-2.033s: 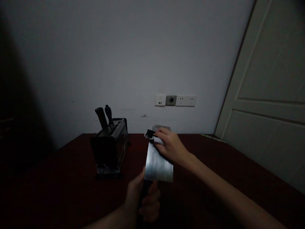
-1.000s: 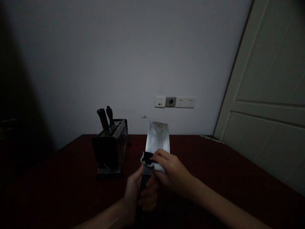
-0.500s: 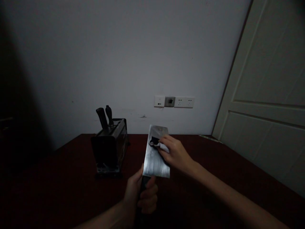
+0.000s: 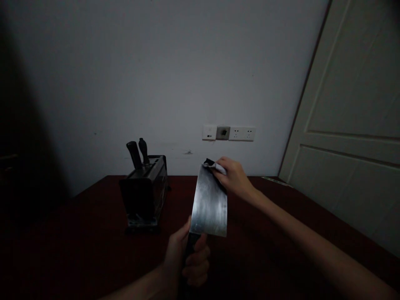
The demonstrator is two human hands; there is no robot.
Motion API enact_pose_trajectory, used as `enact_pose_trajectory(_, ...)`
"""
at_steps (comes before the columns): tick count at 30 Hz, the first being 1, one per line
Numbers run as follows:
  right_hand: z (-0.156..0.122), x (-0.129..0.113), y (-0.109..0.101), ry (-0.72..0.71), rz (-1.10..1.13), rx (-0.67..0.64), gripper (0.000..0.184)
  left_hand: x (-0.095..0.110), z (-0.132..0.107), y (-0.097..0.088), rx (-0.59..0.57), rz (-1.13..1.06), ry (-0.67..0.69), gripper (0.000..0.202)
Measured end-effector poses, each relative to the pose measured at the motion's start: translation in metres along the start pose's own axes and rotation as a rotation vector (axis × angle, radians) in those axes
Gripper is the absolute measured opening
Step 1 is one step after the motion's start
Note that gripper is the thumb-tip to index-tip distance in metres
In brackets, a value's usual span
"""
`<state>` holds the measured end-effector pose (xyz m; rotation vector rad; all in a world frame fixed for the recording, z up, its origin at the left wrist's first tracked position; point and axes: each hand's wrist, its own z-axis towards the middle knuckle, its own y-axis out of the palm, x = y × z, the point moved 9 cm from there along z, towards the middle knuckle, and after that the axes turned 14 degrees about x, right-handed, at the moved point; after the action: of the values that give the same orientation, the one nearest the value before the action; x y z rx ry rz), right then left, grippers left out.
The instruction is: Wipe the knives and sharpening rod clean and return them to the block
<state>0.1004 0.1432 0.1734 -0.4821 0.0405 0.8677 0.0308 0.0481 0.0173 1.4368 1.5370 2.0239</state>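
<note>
My left hand (image 4: 190,258) is closed around the dark handle of a cleaver (image 4: 210,204), whose broad blade points up and away from me. At the far end of the blade, my right hand (image 4: 233,175) pinches a folded black-and-white cloth (image 4: 215,166). The cloth lies against the blade's tip edge, and the fingers partly cover it. To the left stands a dark knife block (image 4: 137,200) with two black-handled tools (image 4: 139,152) upright in its top; their lower parts are hidden inside it.
The dark red table (image 4: 262,233) reaches back to a pale wall (image 4: 156,83). Sockets and switches (image 4: 229,133) are set in the wall behind the blade. A panelled door (image 4: 350,125) stands at the right. The light is dim.
My right hand has slid the cloth from the upper middle of the blade to its far end. The cleaver has shifted slightly right in my left hand's grip.
</note>
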Motion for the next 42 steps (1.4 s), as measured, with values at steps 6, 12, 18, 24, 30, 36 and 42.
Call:
enact_pose_trajectory(6, -0.006, 0.010, 0.005, -0.016, -0.011, -0.041, 0.008, -0.003, 0.000, 0.000, -0.026, -0.006, -0.005, 0.056)
enact_pose_trajectory(12, -0.066, -0.034, 0.018, 0.007, 0.201, -0.189, 0.013, 0.000, 0.005, -0.011, -0.024, -0.015, 0.005, 0.052)
enact_pose_trajectory(18, -0.097, -0.070, 0.024, 0.025, 0.388, -0.306, 0.035, 0.005, 0.005, -0.017, 0.036, -0.002, 0.043, 0.042)
enact_pose_trajectory(24, -0.037, -0.034, 0.014, -0.034, 0.188, -0.131, 0.020, 0.002, 0.003, -0.006, 0.011, 0.013, 0.008, 0.054)
enact_pose_trajectory(30, -0.020, -0.016, 0.016, -0.039, 0.097, -0.092, 0.013, 0.001, 0.003, -0.008, 0.006, 0.014, 0.001, 0.060)
enact_pose_trajectory(36, -0.077, -0.045, 0.027, -0.003, 0.233, -0.271, 0.022, -0.002, 0.006, -0.019, 0.010, 0.011, -0.028, 0.052)
enact_pose_trajectory(42, -0.120, -0.064, 0.026, -0.022, 0.277, -0.372, 0.040, -0.008, 0.010, -0.037, 0.114, 0.031, -0.084, 0.049)
